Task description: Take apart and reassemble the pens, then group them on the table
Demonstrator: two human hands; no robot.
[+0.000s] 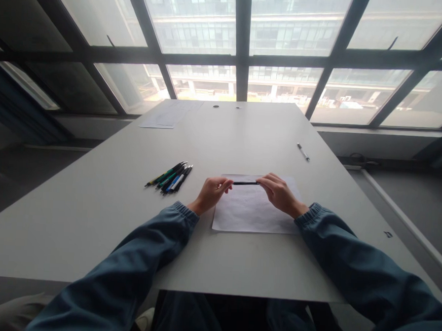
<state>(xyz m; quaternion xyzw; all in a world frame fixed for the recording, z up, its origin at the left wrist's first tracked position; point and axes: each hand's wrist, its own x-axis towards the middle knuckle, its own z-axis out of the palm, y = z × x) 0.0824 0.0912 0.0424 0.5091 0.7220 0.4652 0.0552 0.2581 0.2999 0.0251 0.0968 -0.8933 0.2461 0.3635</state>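
- Head view: left fingers (226, 185) and right fingers (264, 181) pinched closed on a black pen's (245, 183) left and right ends.
- Loosened pinches could have dropped it onto the paper (253, 214).

A blue curtain (20, 108) hangs beside dark-framed windows (191, 20).

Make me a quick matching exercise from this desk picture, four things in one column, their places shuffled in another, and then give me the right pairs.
Things:
1. slim black pen
2. pile of black, green and blue pens
3. slender white-and-black pen
4. nearer rectangular white paper sheet

Places:
A. flat on the white table, below the left hand and right hand
B. lying left of both hands
C. held between both hands
D. alone, near the table's right edge

Pairs: 1-C, 2-B, 3-D, 4-A
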